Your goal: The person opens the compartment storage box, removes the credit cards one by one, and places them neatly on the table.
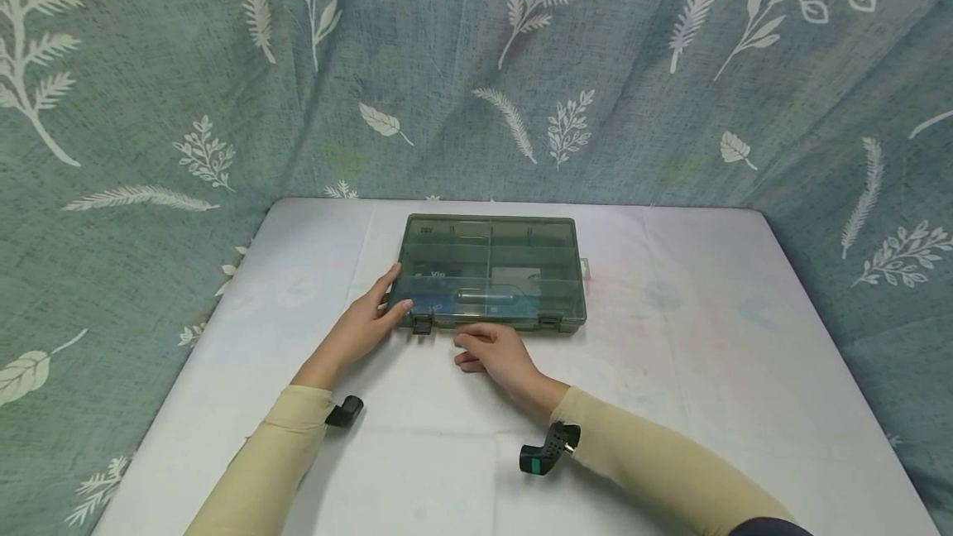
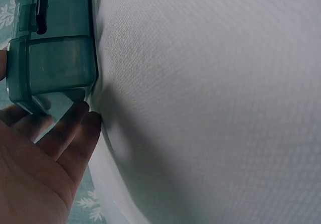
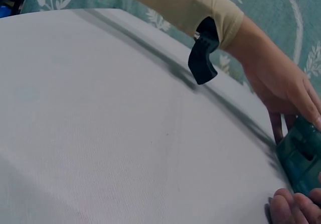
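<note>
A green see-through compartment box (image 1: 532, 230) lies flat on the white-covered table with its lid down. My left hand (image 1: 362, 323) holds its left end, the thumb on the lid's front corner and the fingers along the side wall. In the left wrist view, the fingertips of the left hand (image 2: 55, 153) touch the lower edge of the box (image 2: 62, 66). The left front latch (image 1: 422, 323) sticks out from the front wall; the right latch (image 1: 549, 322) lies close to it. My right hand (image 1: 500, 358) is at the front edge between the latches, fingers loosely bent, with nothing visible in them.
Blue and dark flat pieces (image 1: 433, 303) and a pale card (image 1: 517, 275) show through the lid. A clear tab (image 1: 585, 269) juts from the box's right side. Leaf-patterned green cloth (image 1: 447, 106) hangs behind and beside the table (image 1: 707, 337).
</note>
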Tool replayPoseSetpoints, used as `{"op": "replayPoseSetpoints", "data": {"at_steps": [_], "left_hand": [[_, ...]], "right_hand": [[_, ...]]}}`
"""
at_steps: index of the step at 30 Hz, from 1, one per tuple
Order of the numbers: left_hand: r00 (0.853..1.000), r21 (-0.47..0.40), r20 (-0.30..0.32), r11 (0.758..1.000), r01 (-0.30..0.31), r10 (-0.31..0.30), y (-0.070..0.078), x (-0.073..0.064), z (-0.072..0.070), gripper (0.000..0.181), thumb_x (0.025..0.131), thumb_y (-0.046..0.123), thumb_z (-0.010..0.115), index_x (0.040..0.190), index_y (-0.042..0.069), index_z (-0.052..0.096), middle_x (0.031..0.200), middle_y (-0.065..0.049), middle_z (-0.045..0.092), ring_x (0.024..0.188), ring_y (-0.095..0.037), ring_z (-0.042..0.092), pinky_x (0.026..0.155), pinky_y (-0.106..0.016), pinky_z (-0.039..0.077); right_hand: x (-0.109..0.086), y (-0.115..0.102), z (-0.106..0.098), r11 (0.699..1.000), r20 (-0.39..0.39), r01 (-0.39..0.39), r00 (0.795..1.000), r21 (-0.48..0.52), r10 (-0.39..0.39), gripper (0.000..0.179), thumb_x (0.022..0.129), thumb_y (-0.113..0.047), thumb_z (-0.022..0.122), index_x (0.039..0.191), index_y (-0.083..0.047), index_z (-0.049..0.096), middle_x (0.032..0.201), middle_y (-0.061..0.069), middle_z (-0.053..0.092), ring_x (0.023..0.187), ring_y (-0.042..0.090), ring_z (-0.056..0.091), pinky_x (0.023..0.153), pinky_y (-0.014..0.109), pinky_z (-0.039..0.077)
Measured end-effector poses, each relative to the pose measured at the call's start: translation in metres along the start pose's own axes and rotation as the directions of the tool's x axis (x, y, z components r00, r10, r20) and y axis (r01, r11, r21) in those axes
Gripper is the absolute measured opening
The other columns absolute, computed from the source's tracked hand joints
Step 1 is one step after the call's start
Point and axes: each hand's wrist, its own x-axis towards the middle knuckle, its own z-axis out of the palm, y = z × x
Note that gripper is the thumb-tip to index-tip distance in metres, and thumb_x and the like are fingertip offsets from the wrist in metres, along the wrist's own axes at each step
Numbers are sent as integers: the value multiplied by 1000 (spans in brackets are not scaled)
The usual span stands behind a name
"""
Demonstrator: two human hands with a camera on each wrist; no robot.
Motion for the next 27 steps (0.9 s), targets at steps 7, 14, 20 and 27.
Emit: {"op": "replayPoseSetpoints", "data": {"at_steps": [7,14,20,27], "left_hand": [[1000,1,2,1000,-13,13,-1,1,0,81,103,56,51,165,29,7,169,-14,16,144,-45,37,114,-61,40],[1000,-1,4,1000,-14,14,-2,1,1,79,105,50,52,166,28,7,169,-13,16,143,-46,37,114,-61,39],[1000,-7,6,1000,-21,21,-3,2,1,78,106,46,53,166,27,7,169,-14,15,143,-46,37,114,-61,40],[1000,-6,1,1000,-18,18,-4,1,1,77,106,45,53,166,27,8,169,-14,16,144,-46,36,114,-61,39]], "right_hand": [[-6,0,-14,1000,-1,6,1000,-12,-6,37,104,-17,62,133,4,63,124,21,69,98,29,73,83,36,64],[-12,3,-28,1000,-23,21,999,-17,-22,36,103,-16,62,133,5,63,122,21,69,96,27,74,82,35,65],[-18,5,-41,1000,-46,16,999,-17,-17,36,103,-16,62,133,5,63,122,21,69,96,27,74,81,36,65],[-23,7,-54,1000,-87,10,996,-30,-12,37,102,-17,64,132,4,64,120,21,70,96,29,74,81,37,65]]}}
